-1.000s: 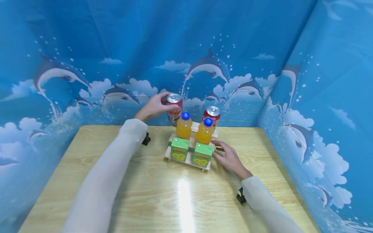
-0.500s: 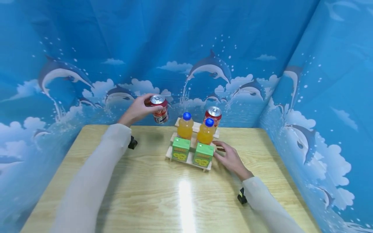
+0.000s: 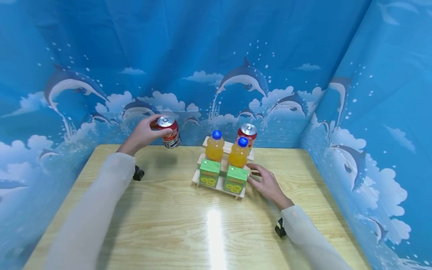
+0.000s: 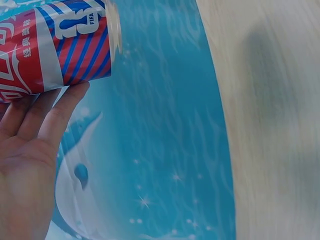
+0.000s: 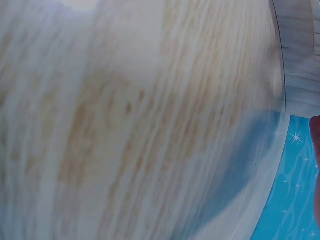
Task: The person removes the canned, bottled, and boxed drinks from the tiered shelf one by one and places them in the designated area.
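Observation:
My left hand (image 3: 141, 134) grips a red soda can (image 3: 171, 132) above the table, left of a small tiered wooden rack (image 3: 216, 188). In the left wrist view the can (image 4: 82, 45) shows red, white and blue stripes, with fingers (image 4: 60, 112) along its side. At the rack's right end, my right hand (image 3: 268, 185) holds its edge with thumb and fingers. On the rack stand two green juice boxes (image 3: 209, 174) in front, two orange juice bottles (image 3: 215, 149) with blue caps behind them, and another soda can (image 3: 247, 133) at the back right.
The rack stands on a wood-grain table (image 3: 162, 221) near its far edge. A blue dolphin-print curtain (image 3: 162, 56) hangs close behind the table and along its right side. The rack's back-left tier (image 3: 208, 142) shows bare wood.
My left hand has carried the soda can off the rack's back left, away to the left and lower over the table. My right hand stays at the rack's right end.

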Tool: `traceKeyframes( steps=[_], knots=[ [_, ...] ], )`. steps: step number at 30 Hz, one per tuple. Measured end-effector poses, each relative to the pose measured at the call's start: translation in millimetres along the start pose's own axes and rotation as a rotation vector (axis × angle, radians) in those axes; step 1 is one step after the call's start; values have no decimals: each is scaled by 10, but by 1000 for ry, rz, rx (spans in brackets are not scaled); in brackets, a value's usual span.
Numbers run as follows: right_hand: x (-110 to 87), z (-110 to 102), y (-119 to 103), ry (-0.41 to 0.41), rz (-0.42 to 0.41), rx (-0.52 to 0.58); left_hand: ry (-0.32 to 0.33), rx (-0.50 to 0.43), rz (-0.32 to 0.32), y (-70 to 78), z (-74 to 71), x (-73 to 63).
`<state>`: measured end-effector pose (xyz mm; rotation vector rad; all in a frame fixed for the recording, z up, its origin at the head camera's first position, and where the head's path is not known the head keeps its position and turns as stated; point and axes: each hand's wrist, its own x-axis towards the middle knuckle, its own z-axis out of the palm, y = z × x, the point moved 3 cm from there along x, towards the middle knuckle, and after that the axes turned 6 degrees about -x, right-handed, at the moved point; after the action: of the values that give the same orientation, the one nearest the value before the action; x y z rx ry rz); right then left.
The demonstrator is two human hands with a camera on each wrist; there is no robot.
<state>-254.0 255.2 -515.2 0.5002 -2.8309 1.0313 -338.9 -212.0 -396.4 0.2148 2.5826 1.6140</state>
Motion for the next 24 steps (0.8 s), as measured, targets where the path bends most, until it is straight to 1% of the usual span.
traceKeyframes(
  steps=[6, 15, 19, 24],
  knots=[
    [-2, 5, 0, 9, -2, 1, 1, 19, -35, -142, -94, -107],
    [-7, 2, -6, 12, -4, 7, 5, 68, -50, -372, -207, -255],
    [-13, 3, -10, 13, -9, 8, 9, 75, -78, -461, -244, -306],
    [-15, 5, -2, 20, -16, 18, 3, 56, -120, -588, -280, -339]
  ],
)
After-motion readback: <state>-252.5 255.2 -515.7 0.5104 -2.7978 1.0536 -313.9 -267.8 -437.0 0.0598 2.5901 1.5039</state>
